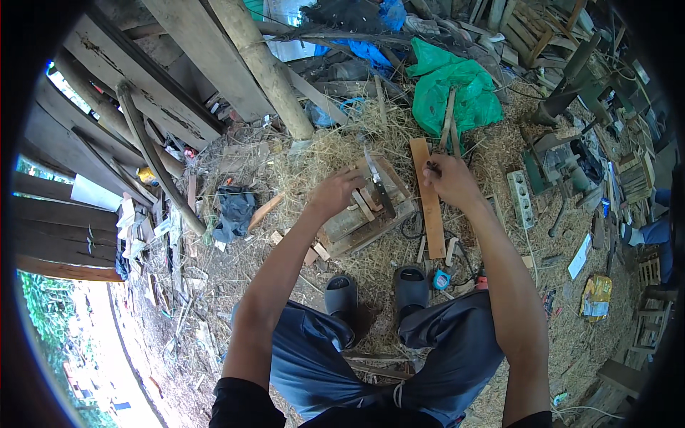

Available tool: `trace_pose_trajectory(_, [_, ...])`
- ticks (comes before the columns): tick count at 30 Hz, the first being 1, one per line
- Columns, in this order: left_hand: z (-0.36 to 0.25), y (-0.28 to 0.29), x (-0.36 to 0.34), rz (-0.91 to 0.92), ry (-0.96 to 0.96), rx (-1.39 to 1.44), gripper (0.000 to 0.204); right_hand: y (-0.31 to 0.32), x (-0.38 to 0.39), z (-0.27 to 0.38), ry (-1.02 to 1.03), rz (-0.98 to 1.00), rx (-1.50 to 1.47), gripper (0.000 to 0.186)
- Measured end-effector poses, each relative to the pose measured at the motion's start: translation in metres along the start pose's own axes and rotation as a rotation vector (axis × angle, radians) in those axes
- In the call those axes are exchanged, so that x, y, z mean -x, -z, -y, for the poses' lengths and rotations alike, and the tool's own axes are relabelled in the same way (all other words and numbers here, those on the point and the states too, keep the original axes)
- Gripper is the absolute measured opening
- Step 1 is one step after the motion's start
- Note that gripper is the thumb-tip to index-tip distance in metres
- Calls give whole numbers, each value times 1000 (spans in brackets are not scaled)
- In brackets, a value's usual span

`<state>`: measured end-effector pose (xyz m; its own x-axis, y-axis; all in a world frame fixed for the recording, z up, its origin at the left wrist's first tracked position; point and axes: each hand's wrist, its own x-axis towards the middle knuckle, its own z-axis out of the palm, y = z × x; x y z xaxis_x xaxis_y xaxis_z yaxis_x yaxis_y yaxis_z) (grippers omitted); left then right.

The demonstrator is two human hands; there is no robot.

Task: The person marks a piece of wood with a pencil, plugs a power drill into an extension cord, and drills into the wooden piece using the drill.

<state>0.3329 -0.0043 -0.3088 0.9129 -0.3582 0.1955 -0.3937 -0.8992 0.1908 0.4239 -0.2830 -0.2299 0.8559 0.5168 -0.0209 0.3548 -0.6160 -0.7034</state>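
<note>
In front of my feet a low wooden block (346, 227) lies on the straw-strewn ground. A knife (382, 194) with a black handle rests across it, its blade pointing away from me. Short wooden pieces (362, 205) stand or lie beside the handle. My left hand (337, 194) hovers at the block's left side, fingers reaching toward the knife and apart from it; nothing shows in them. Above a long flat wooden board (430, 214), my right hand (454, 181) is closed, its fingertips pinching a small dark thing (432, 168) whose kind I cannot make out.
A green plastic bag (457, 93) lies beyond my right hand. To the right are a white power strip (521, 200) and a green metal machine (553, 164). A turquoise tape measure (442, 279) sits by my right sandal (412, 288). Wooden posts (275, 78) lean at far left.
</note>
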Motion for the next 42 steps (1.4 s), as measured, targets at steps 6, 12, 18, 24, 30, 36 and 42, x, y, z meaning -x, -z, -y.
trace_pose_trajectory(6, [-2,9,-4,74,-45,-38,24,0,1,0,-12,-19,65,11])
trace_pose_trajectory(12, [-9,22,-6,25,-94,-44,20,1,2,-5,-33,-33,74,11])
trace_pose_trajectory(18, [5,20,4,87,-14,93,25,1,2,-4,-40,-41,29,10])
trace_pose_trajectory(24, [6,21,3,87,30,159,22,1,2,-4,-40,-29,68,14])
trace_pose_trajectory(30, [6,24,1,103,34,149,12,7,4,4,-117,40,-10,17])
trace_pose_trajectory(36, [8,20,3,80,29,90,9,6,3,3,-106,17,8,16])
trace_pose_trajectory(42, [-6,21,-5,-53,424,410,15,8,4,7,-130,25,8,14])
